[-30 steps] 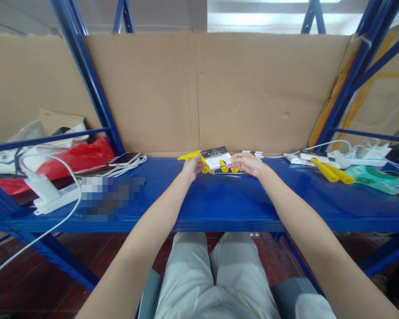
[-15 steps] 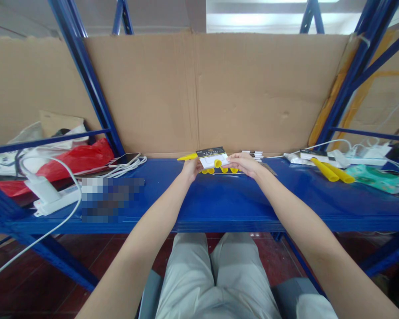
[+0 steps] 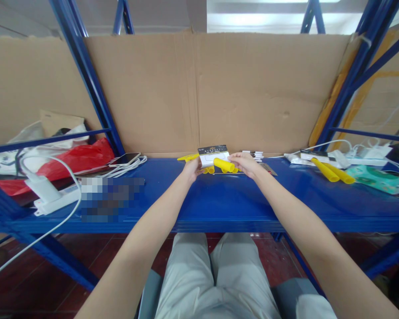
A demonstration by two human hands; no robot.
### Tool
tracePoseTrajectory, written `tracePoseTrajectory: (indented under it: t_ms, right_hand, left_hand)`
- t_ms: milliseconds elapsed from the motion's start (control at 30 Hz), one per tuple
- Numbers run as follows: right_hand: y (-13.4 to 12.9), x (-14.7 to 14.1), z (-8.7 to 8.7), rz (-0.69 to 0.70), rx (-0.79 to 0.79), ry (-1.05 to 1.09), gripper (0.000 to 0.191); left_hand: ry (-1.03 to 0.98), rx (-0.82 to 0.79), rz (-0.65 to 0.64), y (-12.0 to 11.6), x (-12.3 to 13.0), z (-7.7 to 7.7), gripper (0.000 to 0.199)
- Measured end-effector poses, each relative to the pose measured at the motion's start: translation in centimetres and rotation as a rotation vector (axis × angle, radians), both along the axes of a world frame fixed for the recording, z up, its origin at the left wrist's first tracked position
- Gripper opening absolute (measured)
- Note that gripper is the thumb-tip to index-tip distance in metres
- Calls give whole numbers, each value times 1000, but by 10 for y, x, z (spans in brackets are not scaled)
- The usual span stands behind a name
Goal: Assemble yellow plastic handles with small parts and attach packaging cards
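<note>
The left hand point(image 3: 193, 167) grips the left edge of a black-and-white card point(image 3: 206, 158), and the right hand point(image 3: 244, 163) pinches its right edge. The card is tilted above the blue shelf point(image 3: 219, 199), near the cardboard panel point(image 3: 246, 88). A yellow tube point(image 3: 224, 165) lies across its lower front (whether it is attached, I cannot tell). 2 yellow handles point(image 3: 330, 172) lie well apart, beside a green packet point(image 3: 379, 178).

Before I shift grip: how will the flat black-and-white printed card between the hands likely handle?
The card is probably light, since it looks thin. It may be fairly stiff, as its top edge looks straight with no visible sag.
</note>
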State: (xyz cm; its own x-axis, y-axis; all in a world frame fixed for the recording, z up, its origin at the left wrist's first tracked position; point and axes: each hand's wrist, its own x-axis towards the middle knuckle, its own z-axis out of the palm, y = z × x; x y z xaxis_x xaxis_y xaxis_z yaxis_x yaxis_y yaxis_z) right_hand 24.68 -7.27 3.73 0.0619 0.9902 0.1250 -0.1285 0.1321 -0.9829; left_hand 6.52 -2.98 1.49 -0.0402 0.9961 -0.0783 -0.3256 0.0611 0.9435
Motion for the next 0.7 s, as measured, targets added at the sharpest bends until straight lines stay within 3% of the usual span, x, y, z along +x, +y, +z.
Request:
tracePoseTrajectory:
  t_ms: [233, 700]
  right_hand:
    - [0, -7, -3, -11, 9, 35, 30]
    - [5, -11, -11, -42, 85, 20, 26]
  left_hand:
    - [87, 7, -60, -7, 5, 2, 9]
    - [67, 34, -94, -17, 5, 9, 21]
